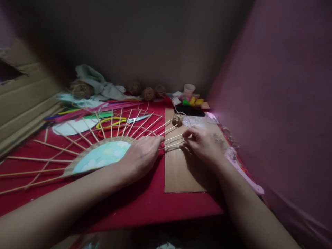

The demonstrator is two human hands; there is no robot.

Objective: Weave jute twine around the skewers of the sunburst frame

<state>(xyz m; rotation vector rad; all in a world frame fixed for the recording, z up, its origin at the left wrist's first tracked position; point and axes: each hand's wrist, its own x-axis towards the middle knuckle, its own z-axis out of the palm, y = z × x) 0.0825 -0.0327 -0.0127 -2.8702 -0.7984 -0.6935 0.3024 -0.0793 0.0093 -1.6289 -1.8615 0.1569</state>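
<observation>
A half-round piece with a pale blue flowered centre (pixel 103 155), a woven twine band (pixel 77 159) and thin wooden sticks (pixel 75 131) fanning outward lies in front of me. My left hand (pixel 142 152) rests over its right end, fingers closed around the band and stick bases there; the fingertips are partly hidden. At the right, my right hand (pixel 201 141) pinches near the tip of a stick, thumb and forefinger together. Loose twine runs across the sticks. A small twine ball (pixel 177 120) sits just beyond the right hand.
Under the right-hand sticks lies a brown board (pixel 181 173) on the red cloth (pixel 135 211). Scissors (pixel 140 118) with yellow and red handles lie behind the fan. Farther back are twine balls (pixel 148 93), coloured strips (pixel 103 105) and a cup (pixel 189 90). A pink tool (pixel 246 178) lies at the right edge.
</observation>
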